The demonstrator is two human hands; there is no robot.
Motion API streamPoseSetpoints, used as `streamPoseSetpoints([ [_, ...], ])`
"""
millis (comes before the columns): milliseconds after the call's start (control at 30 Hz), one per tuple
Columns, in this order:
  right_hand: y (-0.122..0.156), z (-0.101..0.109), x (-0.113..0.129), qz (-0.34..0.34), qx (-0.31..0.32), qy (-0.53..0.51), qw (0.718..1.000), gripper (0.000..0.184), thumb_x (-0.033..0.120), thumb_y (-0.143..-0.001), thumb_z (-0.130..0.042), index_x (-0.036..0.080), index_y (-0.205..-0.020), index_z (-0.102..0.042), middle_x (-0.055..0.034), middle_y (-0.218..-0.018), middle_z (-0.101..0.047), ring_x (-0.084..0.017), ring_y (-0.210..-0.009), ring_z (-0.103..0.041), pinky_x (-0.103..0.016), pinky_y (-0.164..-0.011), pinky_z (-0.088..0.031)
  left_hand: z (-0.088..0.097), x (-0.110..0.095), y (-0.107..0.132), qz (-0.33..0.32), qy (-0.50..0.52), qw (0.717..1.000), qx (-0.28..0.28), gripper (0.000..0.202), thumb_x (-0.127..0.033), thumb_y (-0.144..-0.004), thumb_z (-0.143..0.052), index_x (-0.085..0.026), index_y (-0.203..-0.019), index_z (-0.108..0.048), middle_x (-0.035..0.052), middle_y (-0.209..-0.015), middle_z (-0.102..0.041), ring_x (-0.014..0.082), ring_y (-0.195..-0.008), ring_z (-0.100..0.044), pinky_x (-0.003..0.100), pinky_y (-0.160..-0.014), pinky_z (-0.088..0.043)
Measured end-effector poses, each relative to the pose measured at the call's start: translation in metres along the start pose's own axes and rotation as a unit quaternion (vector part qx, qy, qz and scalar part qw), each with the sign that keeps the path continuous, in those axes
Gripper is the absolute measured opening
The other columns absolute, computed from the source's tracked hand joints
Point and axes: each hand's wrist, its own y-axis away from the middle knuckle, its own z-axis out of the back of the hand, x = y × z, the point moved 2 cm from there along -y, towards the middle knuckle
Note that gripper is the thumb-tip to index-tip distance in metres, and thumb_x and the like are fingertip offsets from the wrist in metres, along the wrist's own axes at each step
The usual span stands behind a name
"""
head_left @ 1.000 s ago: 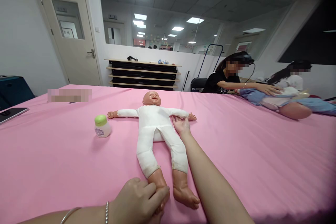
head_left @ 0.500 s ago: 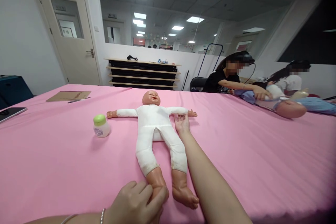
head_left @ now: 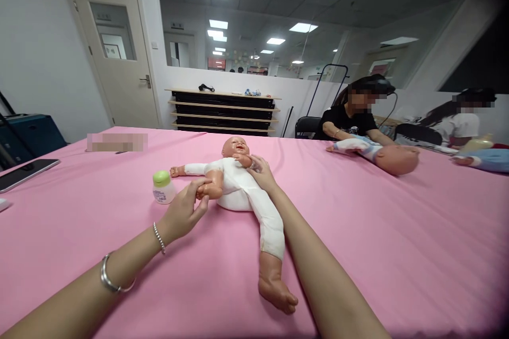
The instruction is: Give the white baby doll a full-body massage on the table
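On the pink table, doll is lying face-up: left hand is gripping its foot, holding that knee folded to the belly, right hand is pinching its arm, pinning it across the chest.

Three dolls on one pink tabletop: nearest doll, second doll, third doll cut off at the right edge. One green-capped bottle. One phone. Two wrist pieces: bangle, bead bracelet. Two people opposite: co-worker in black, co-worker in white. One door
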Motion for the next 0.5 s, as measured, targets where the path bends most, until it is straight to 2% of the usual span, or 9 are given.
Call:
streamPoseSetpoints([
  [33,-0.001,0.002,-0.002,0.038,0.01,0.074,0.996,0.039,0.011,-0.059,-0.072,0.024,-0.096,-0.067,-0.0006,-0.109,-0.062,-0.02,-0.113,-0.049,-0.042,-0.107,-0.032,-0.003,0.005,-0.001,0.011,0.011,1.0,0.012,0.028,-0.028,-0.086,-0.037,-0.017,-0.111,-0.044,0.0054,-0.089,-0.059,0.0152,-0.072,-0.056,0.029,-0.064,-0.046],
  [100,-0.002,0.004,-0.005,0.113,0.028,0.219,0.969,0.041,0.02,-0.063,-0.071,0.027,-0.104,-0.065,-0.0017,-0.115,-0.059,-0.023,-0.117,-0.046,-0.047,-0.107,-0.03,-0.006,0.009,-0.001,0.001,0.022,1.0,0.013,0.028,-0.027,-0.088,-0.037,-0.017,-0.113,-0.043,0.0053,-0.091,-0.06,0.0153,-0.074,-0.057,0.03,-0.065,-0.047],
  [167,-0.003,0.007,-0.01,0.139,0.005,0.268,0.953,0.038,0.026,-0.065,-0.07,0.026,-0.102,-0.065,-0.0034,-0.119,-0.057,-0.025,-0.119,-0.045,-0.048,-0.107,-0.03,-0.004,0.007,0.0,-0.035,0.016,0.999,-0.009,0.026,-0.024,-0.087,-0.039,-0.018,-0.112,-0.043,0.0039,-0.088,-0.06,0.014,-0.072,-0.057,0.028,-0.063,-0.047],
  [200,-0.003,0.007,-0.011,0.144,-0.011,0.261,0.954,0.037,0.028,-0.066,-0.069,0.025,-0.102,-0.064,-0.0042,-0.121,-0.056,-0.024,-0.119,-0.045,-0.048,-0.106,-0.031,-0.001,0.004,0.002,-0.057,0.008,0.998,-0.027,0.025,-0.022,-0.086,-0.04,-0.018,-0.111,-0.043,0.0027,-0.085,-0.06,0.0127,-0.068,-0.057,0.026,-0.061,-0.046],
  [267,-0.002,0.012,-0.016,0.134,-0.065,0.197,0.969,0.038,0.033,-0.068,-0.067,0.021,-0.104,-0.06,-0.0062,-0.121,-0.056,-0.023,-0.114,-0.049,-0.045,-0.101,-0.037,0.005,-0.005,0.006,-0.121,-0.005,0.99,-0.07,0.025,-0.019,-0.083,-0.043,-0.018,-0.108,-0.045,-0.0005,-0.073,-0.057,0.0104,-0.058,-0.052,0.022,-0.054,-0.043],
  [333,-0.003,0.023,-0.022,0.1,-0.16,0.1,0.977,0.04,0.035,-0.07,-0.064,0.018,-0.105,-0.056,-0.0078,-0.113,-0.059,-0.019,-0.104,-0.055,-0.04,-0.094,-0.044,0.008,-0.019,0.015,-0.214,0.003,0.972,-0.094,0.026,-0.017,-0.079,-0.045,-0.018,-0.104,-0.046,-0.0037,-0.062,-0.051,0.009,-0.05,-0.047,0.021,-0.05,-0.039],
  [367,-0.003,0.032,-0.027,0.076,-0.217,0.05,0.972,0.04,0.036,-0.071,-0.063,0.016,-0.103,-0.054,-0.008,-0.109,-0.06,-0.018,-0.099,-0.057,-0.037,-0.091,-0.046,0.008,-0.028,0.02,-0.262,0.017,0.961,-0.086,0.025,-0.017,-0.076,-0.046,-0.017,-0.101,-0.047,-0.0046,-0.058,-0.05,0.0087,-0.047,-0.045,0.021,-0.049,-0.038],
  [433,-0.003,0.054,-0.036,0.025,-0.32,-0.042,0.946,0.037,0.038,-0.072,-0.061,0.015,-0.1,-0.053,-0.0079,-0.104,-0.061,-0.015,-0.093,-0.059,-0.033,-0.086,-0.048,0.002,-0.045,0.033,-0.334,0.059,0.94,-0.027,0.023,-0.019,-0.073,-0.047,-0.017,-0.096,-0.048,-0.005,-0.054,-0.049,0.0088,-0.045,-0.044,0.022,-0.047,-0.035],
  [500,-0.002,0.074,-0.046,-0.026,-0.387,-0.134,0.912,0.035,0.039,-0.076,-0.056,0.017,-0.103,-0.051,-0.0066,-0.106,-0.06,-0.013,-0.092,-0.061,-0.029,-0.081,-0.05,-0.01,-0.059,0.045,-0.358,0.093,0.927,0.052,0.021,-0.022,-0.071,-0.047,-0.016,-0.092,-0.049,-0.0045,-0.053,-0.049,0.009,-0.044,-0.045,0.023,-0.044,-0.032],
])
